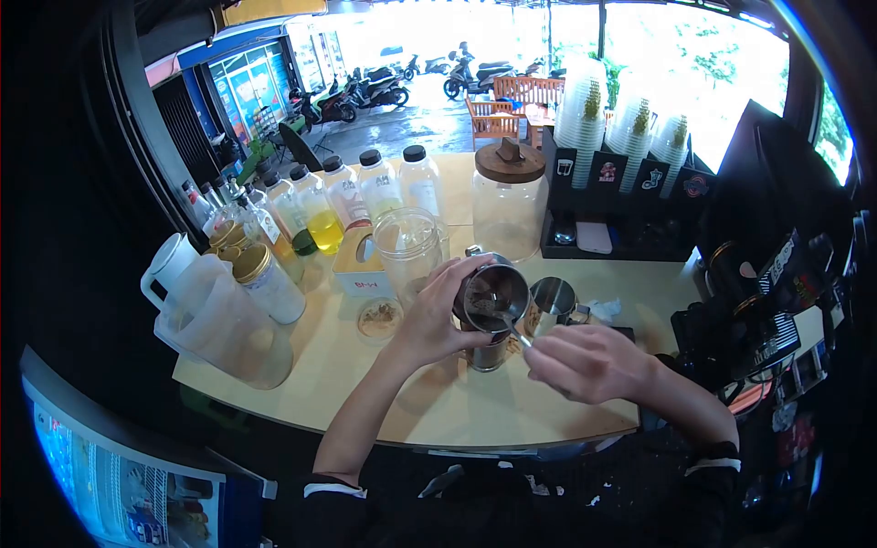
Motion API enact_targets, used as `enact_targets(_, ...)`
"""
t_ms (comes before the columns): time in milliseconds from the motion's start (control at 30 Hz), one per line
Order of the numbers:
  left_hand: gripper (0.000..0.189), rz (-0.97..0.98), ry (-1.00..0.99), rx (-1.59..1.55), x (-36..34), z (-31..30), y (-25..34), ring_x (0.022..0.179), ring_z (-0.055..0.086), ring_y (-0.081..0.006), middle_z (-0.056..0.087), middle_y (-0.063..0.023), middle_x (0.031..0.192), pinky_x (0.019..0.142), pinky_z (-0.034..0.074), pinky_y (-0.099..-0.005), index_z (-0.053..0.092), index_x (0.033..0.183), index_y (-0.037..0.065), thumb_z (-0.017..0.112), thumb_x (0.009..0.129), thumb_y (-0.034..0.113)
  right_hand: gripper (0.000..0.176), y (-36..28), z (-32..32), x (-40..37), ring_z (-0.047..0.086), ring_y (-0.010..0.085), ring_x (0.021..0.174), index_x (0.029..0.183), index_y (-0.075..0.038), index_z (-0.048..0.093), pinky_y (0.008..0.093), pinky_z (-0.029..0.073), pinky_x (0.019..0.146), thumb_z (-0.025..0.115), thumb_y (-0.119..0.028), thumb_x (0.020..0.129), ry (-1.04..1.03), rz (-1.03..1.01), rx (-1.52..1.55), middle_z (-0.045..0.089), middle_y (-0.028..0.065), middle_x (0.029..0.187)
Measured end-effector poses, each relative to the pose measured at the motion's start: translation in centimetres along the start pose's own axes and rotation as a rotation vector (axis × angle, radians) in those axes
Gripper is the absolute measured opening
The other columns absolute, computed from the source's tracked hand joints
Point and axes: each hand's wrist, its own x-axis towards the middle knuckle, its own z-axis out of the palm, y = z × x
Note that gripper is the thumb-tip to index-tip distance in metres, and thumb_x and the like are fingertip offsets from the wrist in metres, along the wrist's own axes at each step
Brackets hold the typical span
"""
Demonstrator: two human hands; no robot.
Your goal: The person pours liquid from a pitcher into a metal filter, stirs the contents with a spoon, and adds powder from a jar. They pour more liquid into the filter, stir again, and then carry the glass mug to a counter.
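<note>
My left hand (437, 312) is wrapped round a metal cup (494, 290), tilted so that its inside shows, with brown residue on the wall. In my right hand (585, 363) is a spoon (517, 334), its far end inside the cup's mouth. Below the tilted cup stands a container with brown contents (487, 355), partly hidden by the cup and my left hand. A second metal cup (554, 298) stands just to the right. Left of my left hand, a round lid (380, 318) with brown crumbs lies on the counter (338, 393).
An open clear jar (406, 251) and a wooden-lidded jar (510, 215) stand behind my hands. Bottles (322, 219), a tissue box (363, 267) and a plastic pitcher (228, 324) are at left. A black holder (630, 196) with stacked cups is at back right.
</note>
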Motion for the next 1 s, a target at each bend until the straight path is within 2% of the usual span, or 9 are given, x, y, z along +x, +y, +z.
enact_targets(133,0.096,0.041,0.002,0.061,0.0,-0.1,0.3,0.118,0.052,-0.0302,0.052,-0.0109,0.130,0.099,0.045,-0.0396,0.040,0.134,0.011,0.090,0.052,0.015,0.028,0.0,-0.2,0.1,0.057,0.0179,0.073,0.098,0.000,0.052,0.0284,0.049,0.059,0.062,-0.012,0.075,0.019,0.080,0.005,0.048,0.0052,0.077)
enact_targets(300,0.096,0.041,0.000,0.098,-0.1,0.3,0.1,0.120,0.050,-0.0310,0.052,-0.0110,0.129,0.101,0.043,-0.0403,0.041,0.134,0.012,0.090,0.051,0.016,0.023,0.0,0.2,0.1,0.057,0.0187,0.070,0.095,-0.001,0.052,0.0301,0.049,0.055,0.061,-0.009,0.076,0.118,0.140,0.050,0.047,0.0061,0.076)
enact_targets(467,0.096,0.038,-0.007,0.079,-0.1,0.1,0.1,0.122,0.048,-0.0322,0.052,-0.0108,0.129,0.103,0.041,-0.0410,0.041,0.134,0.012,0.089,0.052,0.018,0.027,-0.7,0.2,-0.1,0.056,0.0180,0.069,0.097,-0.001,0.052,0.0299,0.048,0.053,0.064,-0.007,0.074,0.061,0.103,0.074,0.046,0.0061,0.075)
enact_targets(533,0.095,0.046,-0.007,0.072,-0.2,0.1,0.1,0.122,0.049,-0.0313,0.054,-0.0082,0.128,0.112,0.028,-0.0478,0.037,0.136,0.014,0.086,0.055,0.018,0.028,-0.4,0.4,-0.2,0.056,0.0176,0.069,0.098,-0.001,0.053,0.0294,0.049,0.054,0.065,-0.007,0.073,0.110,0.120,0.069,0.045,0.0056,0.075)
enact_targets(600,0.096,0.034,0.002,0.106,-0.2,0.0,0.3,0.121,0.050,-0.0308,0.054,-0.0085,0.128,0.112,0.027,-0.0491,0.036,0.137,0.014,0.086,0.055,0.020,0.027,0.0,0.1,-0.6,0.057,0.0183,0.067,0.096,0.000,0.054,0.0298,0.048,0.052,0.066,-0.005,0.073,0.089,0.107,0.061,0.050,0.0058,0.077)
enact_targets(700,0.099,0.012,0.018,0.145,-0.1,-0.1,0.2,0.120,0.052,-0.0299,0.055,-0.0093,0.127,0.112,0.025,-0.0502,0.035,0.138,0.015,0.086,0.055,0.023,0.028,0.3,-0.5,-0.9,0.059,0.0212,0.062,0.098,0.003,0.056,0.0307,0.046,0.047,0.068,0.000,0.072,0.328,0.078,0.010,0.058,0.0092,0.079)
enact_targets(867,0.102,0.017,-0.003,0.132,0.2,0.3,0.2,0.118,0.053,-0.0290,0.057,-0.0102,0.123,0.111,0.025,-0.0485,0.033,0.140,0.016,0.085,0.054,0.029,0.031,0.9,-0.7,0.3,0.059,0.0208,0.069,0.100,0.002,0.054,0.0305,0.048,0.050,0.068,-0.002,0.072,0.303,0.188,-0.001,0.056,0.0082,0.083)
enact_targets(933,0.104,0.013,0.016,0.188,0.5,0.4,0.7,0.115,0.054,-0.0278,0.059,-0.0099,0.118,0.109,0.027,-0.0483,0.031,0.142,0.015,0.084,0.054,0.029,0.032,1.1,0.1,0.4,0.058,0.0200,0.075,0.101,0.001,0.053,0.0301,0.050,0.057,0.065,-0.005,0.072,0.111,0.192,-0.050,0.052,0.0070,0.084)
enact_targets(1000,0.104,0.037,0.009,0.244,0.8,0.3,0.9,0.114,0.054,-0.0272,0.059,-0.0096,0.115,0.109,0.027,-0.0482,0.031,0.142,0.015,0.084,0.054,0.029,0.034,0.7,0.5,0.3,0.057,0.0191,0.077,0.102,0.001,0.052,0.0296,0.051,0.060,0.064,-0.009,0.071,0.089,0.187,-0.071,0.049,0.0063,0.082)
